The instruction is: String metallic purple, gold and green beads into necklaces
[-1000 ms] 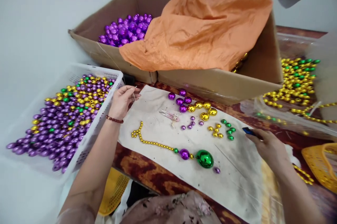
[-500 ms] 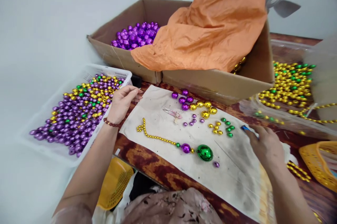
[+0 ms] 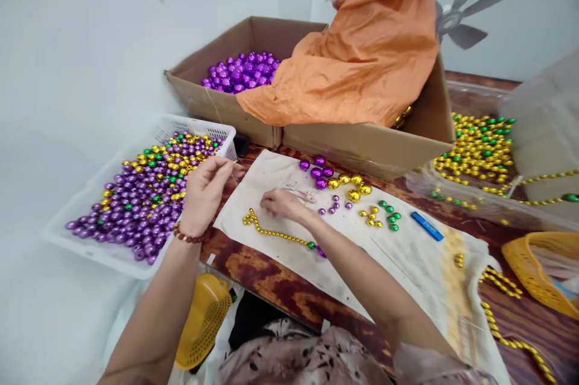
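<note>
My left hand [image 3: 205, 189] pinches a thin, pale thread end at the right edge of the white basket. Over the white cloth [image 3: 289, 276], my right hand [image 3: 281, 203] has its fingers bent downward, just above the gold bead strand [image 3: 275, 234]; whether they hold anything is hidden. The strand runs to a small green bead, and my right forearm covers its larger beads. Scissors [image 3: 301, 195] lie behind my right hand. Loose purple beads [image 3: 321, 172], gold beads [image 3: 353, 195] and green beads [image 3: 391, 217] sit farther right, near a blue tool [image 3: 426, 226].
A white basket [image 3: 102, 259] of mixed beads stands at left. Behind the cloth is a cardboard box [image 3: 362, 149] with purple beads and an orange cloth [image 3: 348, 71]. A clear bin [image 3: 479, 195] and yellow basket [image 3: 538, 279] are at right, a fan [image 3: 450, 22] beyond.
My right hand has left the blue tool, which now lies on the cloth, and has moved left to the gold strand. My left hand keeps its pinch. The view has shifted slightly.
</note>
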Demonstrator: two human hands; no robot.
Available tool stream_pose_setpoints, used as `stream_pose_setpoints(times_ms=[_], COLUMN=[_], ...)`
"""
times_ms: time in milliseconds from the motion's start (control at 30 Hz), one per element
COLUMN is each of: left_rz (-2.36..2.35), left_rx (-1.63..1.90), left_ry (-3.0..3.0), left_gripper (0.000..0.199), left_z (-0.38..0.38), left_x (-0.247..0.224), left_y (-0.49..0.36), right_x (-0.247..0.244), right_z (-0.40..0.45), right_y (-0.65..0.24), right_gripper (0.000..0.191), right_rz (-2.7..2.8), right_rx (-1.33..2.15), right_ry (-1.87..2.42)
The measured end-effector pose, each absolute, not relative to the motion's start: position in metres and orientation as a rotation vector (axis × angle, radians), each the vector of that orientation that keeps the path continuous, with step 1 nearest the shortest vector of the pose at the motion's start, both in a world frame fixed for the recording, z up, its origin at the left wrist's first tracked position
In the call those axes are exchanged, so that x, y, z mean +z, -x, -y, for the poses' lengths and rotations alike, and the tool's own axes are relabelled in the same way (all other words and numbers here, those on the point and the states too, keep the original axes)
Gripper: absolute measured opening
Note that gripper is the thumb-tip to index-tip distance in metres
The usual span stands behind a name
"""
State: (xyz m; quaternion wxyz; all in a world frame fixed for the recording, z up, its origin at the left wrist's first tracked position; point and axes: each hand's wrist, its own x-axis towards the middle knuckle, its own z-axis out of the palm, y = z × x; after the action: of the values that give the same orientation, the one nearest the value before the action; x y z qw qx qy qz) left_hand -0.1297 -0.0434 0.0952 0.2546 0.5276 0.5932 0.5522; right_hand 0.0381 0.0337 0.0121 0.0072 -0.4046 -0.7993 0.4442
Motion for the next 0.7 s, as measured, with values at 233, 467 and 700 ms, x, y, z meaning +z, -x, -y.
stream_pose_setpoints(times_ms=[233, 467, 700], left_rz=[-1.781, -1.561, -1.348], left_rx=[1.453, 1.592, 1.684], left_ry=[-1.428, -0.946, -0.785], left_gripper=[0.023, 0.025, 0.028], left_z=[0.050, 0.032, 0.023], left_x=[0.072, 0.048, 0.034], left_y=[0.149, 0.150, 0.139], right_x=[0.059, 0.058, 0.017], right_z=[-0.116, -0.114, -0.066], right_y=[-0.029, -0.006, -0.043], right_gripper=[0.012, 0.052, 0.028], right_rz=[1.554, 2.512, 2.835], right_rx=[1.559, 0.753, 0.610], right_ry=[1.088, 1.301, 1.537])
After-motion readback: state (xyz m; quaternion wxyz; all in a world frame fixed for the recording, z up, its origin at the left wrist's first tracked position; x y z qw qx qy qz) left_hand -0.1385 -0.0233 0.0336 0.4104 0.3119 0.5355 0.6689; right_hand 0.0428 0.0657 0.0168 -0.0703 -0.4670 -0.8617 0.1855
